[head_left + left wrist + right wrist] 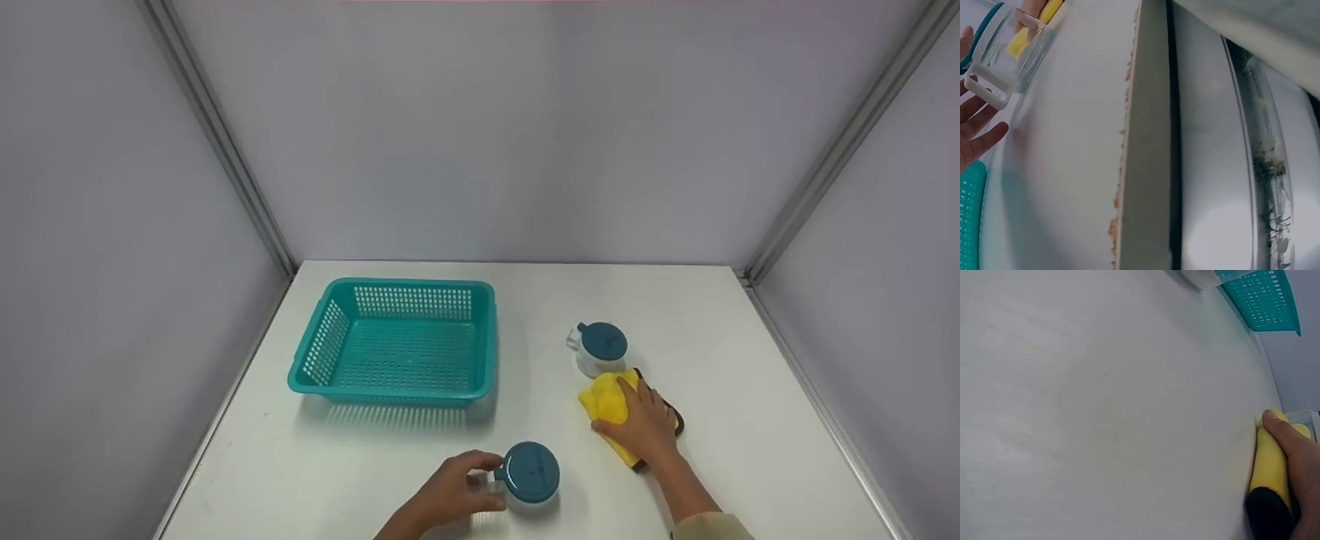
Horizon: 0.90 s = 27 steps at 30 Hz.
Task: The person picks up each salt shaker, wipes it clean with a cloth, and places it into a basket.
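A clear jar with a blue lid (pixel 532 472) and a white handle (pixel 988 85) stands near the front of the table. My left hand (pixel 459 489) is at its handle side, index fingertip right at the lid's tab and the other fingers spread loosely beside the handle. On the right, my right hand (pixel 646 424) grips a folded yellow cloth (pixel 604 399) with dark edging, thumb on its near side. The right wrist view shows the cloth's dark end (pixel 1268 513) low on the table. Just behind the cloth is a second blue-lidded jar (pixel 602 348), its handle facing left.
A teal plastic basket (pixel 394 397) with perforated sides sits at the back left of the white table (pixel 540 292). Grey panels (pixel 480 135) enclose the table at the back and both sides. The left wrist view takes in the table's chipped front edge (pixel 1123 169).
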Available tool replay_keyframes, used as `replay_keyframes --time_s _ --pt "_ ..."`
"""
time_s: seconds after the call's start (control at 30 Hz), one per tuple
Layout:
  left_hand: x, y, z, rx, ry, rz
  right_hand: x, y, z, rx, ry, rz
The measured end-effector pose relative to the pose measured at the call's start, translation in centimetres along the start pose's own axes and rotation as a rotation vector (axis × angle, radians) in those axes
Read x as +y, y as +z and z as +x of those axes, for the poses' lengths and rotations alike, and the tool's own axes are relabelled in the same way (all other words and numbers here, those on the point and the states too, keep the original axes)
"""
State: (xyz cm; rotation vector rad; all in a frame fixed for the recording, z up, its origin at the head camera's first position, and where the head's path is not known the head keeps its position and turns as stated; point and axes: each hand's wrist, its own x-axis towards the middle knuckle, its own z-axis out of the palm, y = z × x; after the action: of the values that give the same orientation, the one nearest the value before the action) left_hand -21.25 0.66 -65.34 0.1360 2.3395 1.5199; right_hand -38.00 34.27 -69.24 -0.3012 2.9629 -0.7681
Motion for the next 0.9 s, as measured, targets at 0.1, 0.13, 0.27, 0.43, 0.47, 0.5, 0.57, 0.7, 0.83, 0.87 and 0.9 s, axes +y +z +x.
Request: replay_keyframes --time_s 0.1,0.13,0.27,0.43,0.47,0.5,0.57,0.7,0.83,0.87,0.9 --pt "-0.3 0.3 0.1 0.019 0.005 -0.005 -0.2 0.2 -0.1 0.017 -0.002 -0.004" --pt "-0.4 0.3 0.2 0.029 0.011 -0.004 -0.3 0.3 -0.1 0.024 -0.005 0.000" --pt "-0.7 0.7 0.4 0.068 0.026 -0.011 -0.6 0.5 -0.3 0.036 -0.008 0.018" --pt "-0.9 1.1 0.6 0.116 0.044 -0.012 -0.8 0.8 -0.5 0.048 -0.009 0.046" --pt "-0.9 1.1 0.7 0.125 0.050 -0.011 -0.8 0.9 -0.5 0.052 -0.010 0.049" --pt "-0.9 1.2 0.7 0.133 0.055 -0.009 -0.8 0.9 -0.5 0.059 -0.013 0.052" --pt "-0.9 1.3 0.8 0.144 0.056 -0.016 -0.7 1.1 -0.5 0.066 -0.014 0.053" --pt "-0.9 1.5 0.9 0.175 0.076 -0.020 -0.7 1.1 -0.5 0.089 -0.029 0.048" --pt "-1.1 1.6 1.1 0.212 0.111 -0.014 -0.6 1.2 -0.5 0.118 -0.042 0.040" --pt "-1.2 1.6 1.1 0.219 0.116 -0.012 -0.6 1.3 -0.5 0.122 -0.040 0.040" --pt "-1.2 1.6 1.2 0.225 0.121 -0.010 -0.6 1.4 -0.6 0.126 -0.037 0.041"
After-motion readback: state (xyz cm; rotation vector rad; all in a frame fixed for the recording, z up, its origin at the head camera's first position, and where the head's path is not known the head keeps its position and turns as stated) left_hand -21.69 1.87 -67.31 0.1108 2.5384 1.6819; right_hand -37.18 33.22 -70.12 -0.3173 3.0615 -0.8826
